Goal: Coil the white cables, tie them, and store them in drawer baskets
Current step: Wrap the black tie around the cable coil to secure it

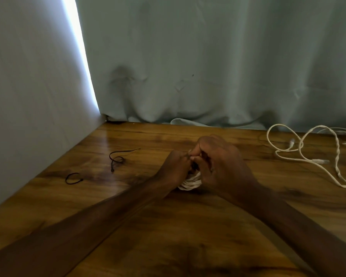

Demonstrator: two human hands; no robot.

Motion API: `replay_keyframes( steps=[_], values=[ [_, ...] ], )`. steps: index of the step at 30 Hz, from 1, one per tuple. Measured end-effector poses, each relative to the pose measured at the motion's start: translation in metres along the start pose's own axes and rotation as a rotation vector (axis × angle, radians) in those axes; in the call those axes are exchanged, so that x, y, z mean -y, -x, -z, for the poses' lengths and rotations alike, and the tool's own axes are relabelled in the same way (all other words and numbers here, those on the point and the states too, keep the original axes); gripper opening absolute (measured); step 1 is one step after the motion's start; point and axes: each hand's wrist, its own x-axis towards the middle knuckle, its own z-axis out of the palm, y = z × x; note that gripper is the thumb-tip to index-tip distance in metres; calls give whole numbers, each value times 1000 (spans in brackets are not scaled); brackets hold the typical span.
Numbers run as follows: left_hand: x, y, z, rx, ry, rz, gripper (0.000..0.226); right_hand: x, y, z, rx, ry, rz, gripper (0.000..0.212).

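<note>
I am seeing both hands meeting over the middle of the wooden surface (128,226), the left hand (174,166) and right hand (220,162) pinching their fingers together on a coiled white cable (190,181) resting beneath them. A loose white cable (308,154) is sprawling by the far right edge, while two black ties (116,159) are lying towards the left edge.

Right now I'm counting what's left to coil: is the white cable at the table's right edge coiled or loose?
Loose. The white cable sprawls in open, uneven loops on the wooden table, untied.
</note>
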Motion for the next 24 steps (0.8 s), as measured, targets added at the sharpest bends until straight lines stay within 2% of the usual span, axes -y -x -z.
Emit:
replay_keyframes(
  steps=[2,6,10,17,24],
  values=[
    [0,-2,-1,16,-16,-29,40,-2,-4,2,-14,-76,-120,12],
    [1,-4,-8,26,36,-63,42,-21,-12,12,-97,-363,-489,6],
    [-2,0,-13,27,28,-76,46,-35,-7,19,-49,-619,-720,6],
    [2,-1,-11,17,14,-65,46,-35,-7,17,39,-761,-816,5],
    [7,-4,-10,-13,-2,-96,47,-35,-6,19,83,-767,-816,17]
  ],
)
